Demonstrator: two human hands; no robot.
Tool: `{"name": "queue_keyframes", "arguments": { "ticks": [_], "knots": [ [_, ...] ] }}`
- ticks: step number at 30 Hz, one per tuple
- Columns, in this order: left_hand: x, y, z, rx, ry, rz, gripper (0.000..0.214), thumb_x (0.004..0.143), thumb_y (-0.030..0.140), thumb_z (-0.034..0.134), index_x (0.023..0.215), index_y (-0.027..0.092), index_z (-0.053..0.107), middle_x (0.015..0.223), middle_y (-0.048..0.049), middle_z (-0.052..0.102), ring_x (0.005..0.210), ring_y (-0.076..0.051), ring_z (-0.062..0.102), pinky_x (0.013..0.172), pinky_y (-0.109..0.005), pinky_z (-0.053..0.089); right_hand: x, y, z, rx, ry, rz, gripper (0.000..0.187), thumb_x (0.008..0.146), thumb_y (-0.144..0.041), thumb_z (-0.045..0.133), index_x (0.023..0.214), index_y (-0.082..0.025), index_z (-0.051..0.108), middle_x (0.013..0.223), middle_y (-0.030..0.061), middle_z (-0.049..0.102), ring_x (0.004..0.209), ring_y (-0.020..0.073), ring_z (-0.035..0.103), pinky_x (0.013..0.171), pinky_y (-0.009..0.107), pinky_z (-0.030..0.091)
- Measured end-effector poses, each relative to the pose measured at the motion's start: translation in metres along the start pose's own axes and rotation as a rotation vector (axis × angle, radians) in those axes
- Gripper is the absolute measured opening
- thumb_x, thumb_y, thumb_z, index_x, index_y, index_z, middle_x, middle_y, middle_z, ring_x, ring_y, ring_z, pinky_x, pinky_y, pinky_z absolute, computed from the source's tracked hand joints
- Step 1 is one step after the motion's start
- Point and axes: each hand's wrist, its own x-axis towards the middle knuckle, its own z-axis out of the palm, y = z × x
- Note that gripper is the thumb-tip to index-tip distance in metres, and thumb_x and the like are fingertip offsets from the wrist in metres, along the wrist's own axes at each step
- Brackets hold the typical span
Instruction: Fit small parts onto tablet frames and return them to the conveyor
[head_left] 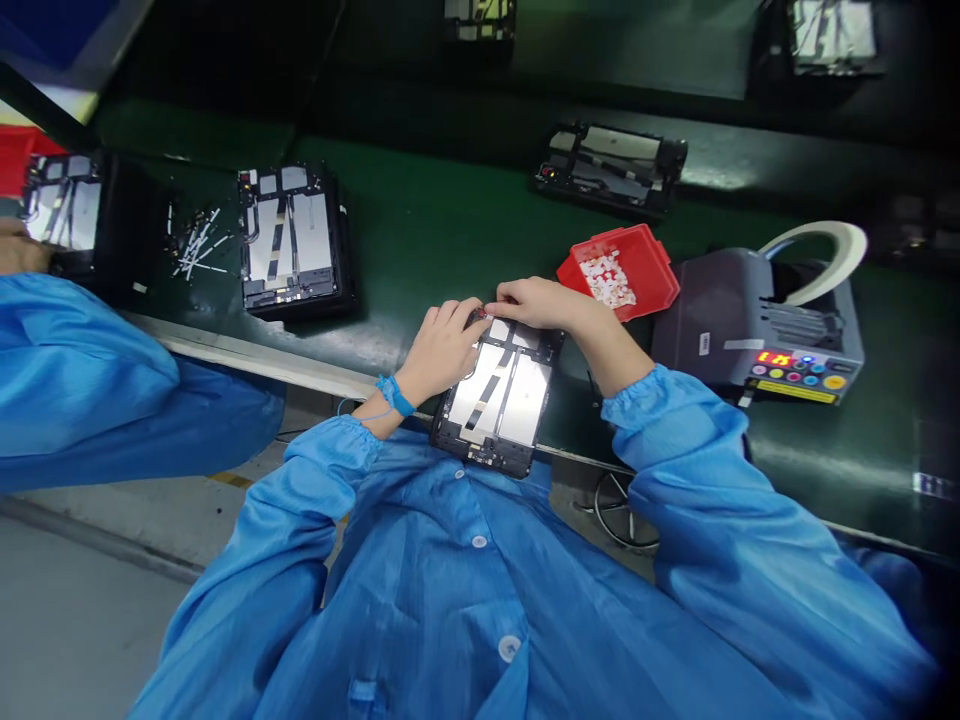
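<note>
Opened tablet (491,400) at near edge of bench (427,230). Left hand (444,348) and right hand (536,303) meet at its far left corner, fingers curled; cannot tell whether either pinches anything. Red bin (654,265) of white pieces (607,278) beyond right hand; second tablet (611,170) farther.

Glossy metallic-looking device panel (525,397), smooth plastic bin (654,264)

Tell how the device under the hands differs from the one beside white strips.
Left hand and right hand touch the handled device; nobody touches the other device. The handled device crosses the bench edge; the other device lies inside it. Both show pale panels in dark frames.
</note>
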Motion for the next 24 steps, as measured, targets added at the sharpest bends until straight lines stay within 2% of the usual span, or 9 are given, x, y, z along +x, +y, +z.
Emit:
{"name": "queue_keyframes", "arguments": {
  "ticks": [4,8,10,12,16,18,20,22,24],
  "knots": [
    [-0.045,0.005,-0.01,-0.187,0.055,-0.3,0.056,0.111,0.016,0.054,0.166,0.018,0.064,0.131,-0.0153,0.08,0.119,-0.032,0.071,0.102,-0.042,0.052,-0.049,-0.01,0.012,0.059,0.303,0.044,0.031,0.119,-0.043,0.048,0.11,-0.024,0.069,0.115,0.0155,0.078,0.107,0.0324,0.069,0.101,0.046,0.05],
    [-0.127,0.01,-0.003,-0.538,0.014,-0.633,0.054,0.119,0.037,0.05,0.17,0.024,0.062,0.068,0.0024,0.071,0.067,-0.021,0.07,0.076,-0.03,0.051,-0.155,-0.023,0.08,0.248,0.764,0.231,0.041,0.115,-0.047,0.036,0.109,-0.024,0.07,0.115,0.0176,0.076,0.111,0.0357,0.068,0.104,0.055,0.052],
    [-0.154,0.019,0.013,-0.777,-0.044,-0.662,0.06,0.118,0.045,0.053,0.174,0.026,0.057,0.063,0.0062,0.069,0.058,-0.017,0.068,0.071,-0.027,0.052,-0.2,-0.034,0.13,0.22,0.803,0.377,0.047,0.113,-0.054,0.041,0.118,-0.024,0.077,0.14,0.0209,0.074,0.135,0.0417,0.063,0.115,0.064,0.045],
    [-0.165,0.032,0.034,-1.062,-0.062,-0.677,0.073,0.114,0.053,0.057,0.18,0.023,0.047,0.065,0.0069,0.069,0.053,-0.016,0.067,0.064,-0.026,0.052,-0.225,-0.05,0.178,0.23,0.75,0.417,0.056,0.112,-0.057,0.039,0.133,-0.023,0.079,0.167,0.0223,0.06,0.162,0.0465,0.044,0.124,0.072,0.037],
    [-0.161,0.061,0.063,-1.479,0.075,-0.718,0.099,0.106,0.066,0.067,0.184,0.013,0.036,0.065,0.0045,0.065,0.046,-0.013,0.055,0.048,-0.025,0.037,-0.232,-0.078,0.239,0.372,0.695,0.369,0.077,0.114,-0.064,0.031,0.17,-0.018,0.058,0.185,0.0237,0.041,0.177,0.0456,0.025,0.135,0.078,0.026],
    [-0.162,0.068,0.06,-1.551,0.169,-0.69,0.098,0.103,0.067,0.071,0.181,0.014,0.043,0.063,0.004,0.061,0.047,-0.013,0.049,0.048,-0.026,0.035,-0.225,-0.088,0.245,0.462,0.717,0.37,0.084,0.113,-0.068,0.029,0.182,-0.024,0.043,0.185,0.0202,0.043,0.178,0.0452,0.027,0.137,0.079,0.024],
    [-0.167,0.064,0.045,-1.55,0.257,-0.673,0.093,0.102,0.066,0.073,0.178,0.017,0.051,0.062,0.0038,0.058,0.048,-0.014,0.049,0.049,-0.028,0.035,-0.212,-0.098,0.235,0.528,0.719,0.365,0.082,0.111,-0.072,0.027,0.187,-0.042,0.032,0.184,0.0086,0.048,0.178,0.0406,0.031,0.141,0.074,0.027],
    [-0.171,0.045,0.02,-1.492,0.366,-0.684,0.093,0.102,0.065,0.073,0.179,0.017,0.049,0.061,0.0043,0.057,0.048,-0.015,0.052,0.049,-0.027,0.034,-0.185,-0.113,0.207,0.54,0.696,0.275,0.077,0.111,-0.07,0.023,0.186,-0.056,0.024,0.178,-0.0011,0.056,0.177,0.0337,0.037,0.144,0.065,0.029],
    [-0.17,0.011,-0.012,-1.391,0.506,-0.701,0.092,0.106,0.062,0.07,0.181,0.014,0.044,0.062,0.0044,0.06,0.048,-0.015,0.054,0.049,-0.026,0.033,-0.141,-0.138,0.167,0.51,0.65,0.099,0.078,0.112,-0.063,0.022,0.189,-0.048,0.023,0.175,0.0003,0.06,0.176,0.0289,0.039,0.149,0.058,0.02]
  ]
}}
